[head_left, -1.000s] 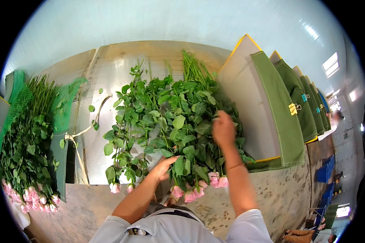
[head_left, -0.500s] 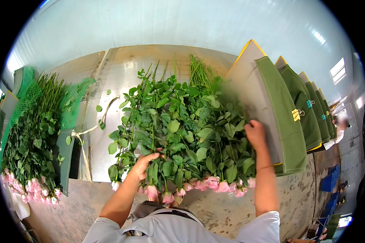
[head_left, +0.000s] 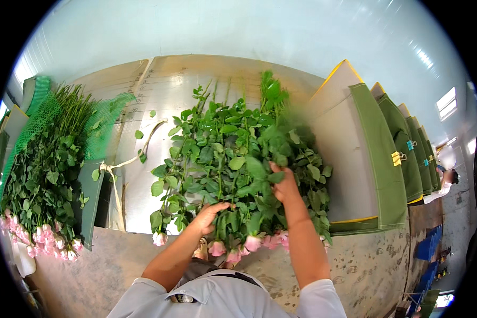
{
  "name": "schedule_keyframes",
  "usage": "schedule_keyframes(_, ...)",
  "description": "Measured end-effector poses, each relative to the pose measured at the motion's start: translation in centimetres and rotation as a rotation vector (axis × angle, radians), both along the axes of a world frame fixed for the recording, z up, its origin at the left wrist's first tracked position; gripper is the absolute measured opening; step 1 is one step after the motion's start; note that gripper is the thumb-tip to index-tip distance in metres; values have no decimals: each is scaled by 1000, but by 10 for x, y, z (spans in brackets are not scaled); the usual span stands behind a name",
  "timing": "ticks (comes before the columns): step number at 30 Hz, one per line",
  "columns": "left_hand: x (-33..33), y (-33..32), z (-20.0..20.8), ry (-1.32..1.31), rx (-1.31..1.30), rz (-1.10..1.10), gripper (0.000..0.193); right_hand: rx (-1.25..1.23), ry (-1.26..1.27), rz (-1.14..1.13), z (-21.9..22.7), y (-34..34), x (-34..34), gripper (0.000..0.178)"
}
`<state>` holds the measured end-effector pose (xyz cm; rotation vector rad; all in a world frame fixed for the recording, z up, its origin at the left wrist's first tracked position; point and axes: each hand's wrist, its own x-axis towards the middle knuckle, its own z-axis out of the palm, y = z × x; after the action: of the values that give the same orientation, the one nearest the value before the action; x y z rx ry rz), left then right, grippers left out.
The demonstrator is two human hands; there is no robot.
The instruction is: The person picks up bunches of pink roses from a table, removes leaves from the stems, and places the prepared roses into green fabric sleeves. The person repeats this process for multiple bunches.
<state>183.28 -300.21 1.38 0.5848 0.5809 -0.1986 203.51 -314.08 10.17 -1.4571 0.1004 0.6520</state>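
A wide layer of pink roses [head_left: 253, 243] with green leaves lies across the metal table [head_left: 138, 204], stems pointing away from me and blooms hanging over the near edge. My left hand [head_left: 209, 218] rests at the lower left of the foliage, fingers stretched to the right among the leaves. My right hand [head_left: 284, 185] is closed among the leaves right of the middle, apparently around a rose stem; leaves partly cover its fingers. Foliage above it is smeared by motion.
At left lies another bunch of pink roses [head_left: 42, 238] with green netting [head_left: 107, 130]. A pale strap [head_left: 124, 163] and loose leaves lie beside it. Along the right stand green fabric panels [head_left: 377, 156] with binder clips [head_left: 397, 158]. Another person [head_left: 444, 185] is far right.
My right hand has moved left from the right edge of the roses into the foliage, and leaves there have shifted. My left hand has moved slightly right in the picture.
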Motion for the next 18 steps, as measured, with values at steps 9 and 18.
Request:
schedule_keyframes(9,14,-8,4,82,163,44,54,-117,126,176,-86,2,23,23)
schedule_keyframes(18,20,-12,6,143,318,39,53,4,-152,160,-5,-2,5,18)
